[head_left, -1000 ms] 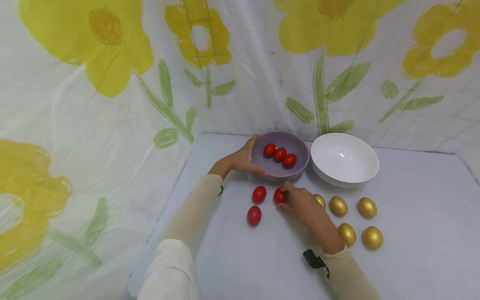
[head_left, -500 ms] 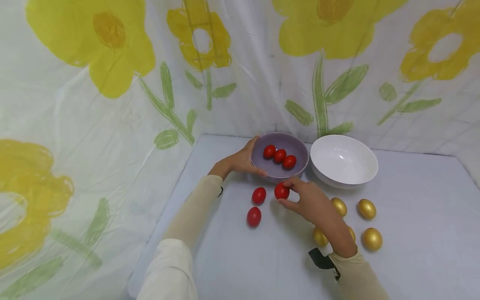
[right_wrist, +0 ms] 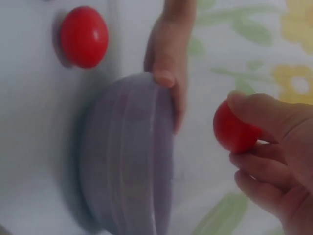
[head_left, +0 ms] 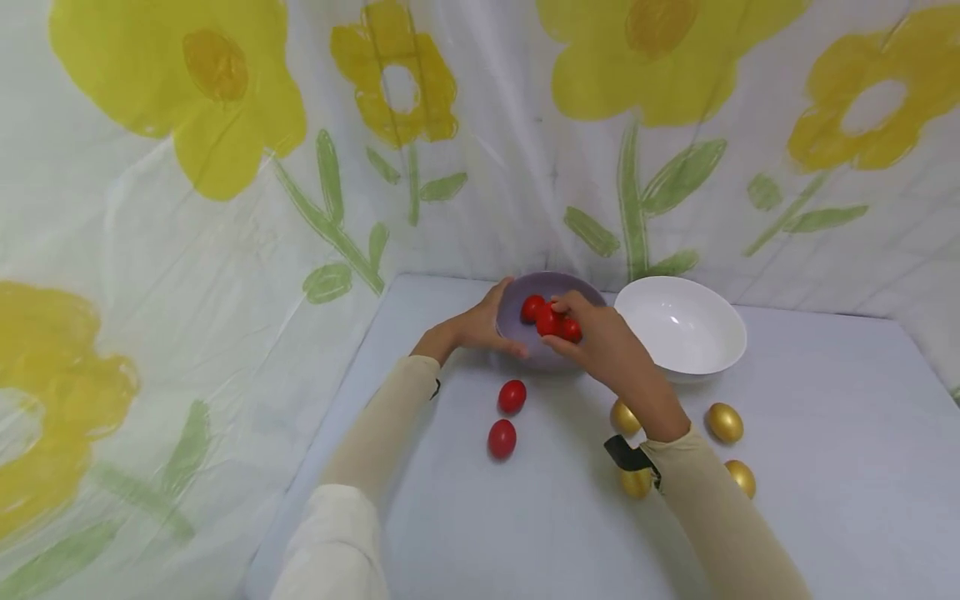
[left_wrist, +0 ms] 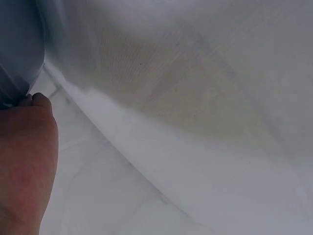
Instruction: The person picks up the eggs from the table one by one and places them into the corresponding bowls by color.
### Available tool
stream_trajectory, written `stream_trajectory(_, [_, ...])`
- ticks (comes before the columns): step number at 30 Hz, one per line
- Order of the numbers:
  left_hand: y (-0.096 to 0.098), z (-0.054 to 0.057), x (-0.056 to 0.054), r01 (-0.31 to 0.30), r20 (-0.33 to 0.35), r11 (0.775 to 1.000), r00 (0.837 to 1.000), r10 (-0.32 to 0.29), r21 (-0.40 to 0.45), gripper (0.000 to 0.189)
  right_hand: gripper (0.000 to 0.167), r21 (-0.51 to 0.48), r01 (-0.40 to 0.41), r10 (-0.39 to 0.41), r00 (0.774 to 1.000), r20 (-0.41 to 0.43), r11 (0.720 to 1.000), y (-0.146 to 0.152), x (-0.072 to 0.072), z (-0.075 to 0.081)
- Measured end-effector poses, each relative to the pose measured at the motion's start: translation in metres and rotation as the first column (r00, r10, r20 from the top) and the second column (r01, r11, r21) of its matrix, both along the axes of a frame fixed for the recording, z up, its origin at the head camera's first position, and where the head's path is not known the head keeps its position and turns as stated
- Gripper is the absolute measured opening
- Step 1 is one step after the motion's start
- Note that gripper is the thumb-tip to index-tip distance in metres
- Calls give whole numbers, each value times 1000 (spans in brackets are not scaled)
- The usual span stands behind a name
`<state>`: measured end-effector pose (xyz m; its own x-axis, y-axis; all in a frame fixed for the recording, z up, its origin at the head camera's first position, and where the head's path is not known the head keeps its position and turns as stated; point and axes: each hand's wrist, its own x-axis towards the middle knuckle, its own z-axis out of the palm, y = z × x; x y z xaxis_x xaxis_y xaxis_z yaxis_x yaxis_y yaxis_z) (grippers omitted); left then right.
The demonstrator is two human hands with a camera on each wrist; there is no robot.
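Note:
My right hand (head_left: 603, 346) pinches a red egg (head_left: 548, 320) between thumb and fingers, over the purple bowl (head_left: 509, 321). In the right wrist view, that red egg (right_wrist: 234, 128) is above the level of the rim of the bowl (right_wrist: 120, 161). Other red eggs (head_left: 532, 308) lie inside the bowl, partly hidden by the held one. At the bowl's left side, my left hand (head_left: 480, 323) grips it, thumb near the front and fingers toward the back. The left wrist view catches only part of this hand (left_wrist: 27, 161) against the bowl's dark wall (left_wrist: 19, 44).
Two red eggs, one behind (head_left: 512, 397) and one nearer (head_left: 502, 439), lie on the table in front of the purple bowl. A white bowl (head_left: 675, 329) stands to its right. Several golden eggs (head_left: 724, 423) lie around my right forearm. A flowered curtain (head_left: 480, 167) hangs behind the table.
My right hand has lifted the red egg from the table and carried it up and forward over the purple bowl. The left hand keeps its hold on the bowl.

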<state>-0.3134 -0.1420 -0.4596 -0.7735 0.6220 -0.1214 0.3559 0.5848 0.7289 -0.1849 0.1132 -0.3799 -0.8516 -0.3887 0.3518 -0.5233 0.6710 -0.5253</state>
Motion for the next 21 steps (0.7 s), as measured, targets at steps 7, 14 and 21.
stream_trajectory(7, [-3, 1, 2, 11, -26, 1000, 1000, -11, 18, 148, 42, 101, -74, 72, 997, 18, 992, -21, -39, -20])
stream_trajectory(14, [-1, -1, 1, 29, -35, 999, 999, -28, 26, 145, 30, 302, -107, 102, 994, 32, 947, -37, -66, -48])
stream_trajectory(21, [-2, -5, 0, 25, -49, 999, 999, -24, 33, 142, 29, 388, -89, 52, 993, 104, 917, -48, -78, -60])
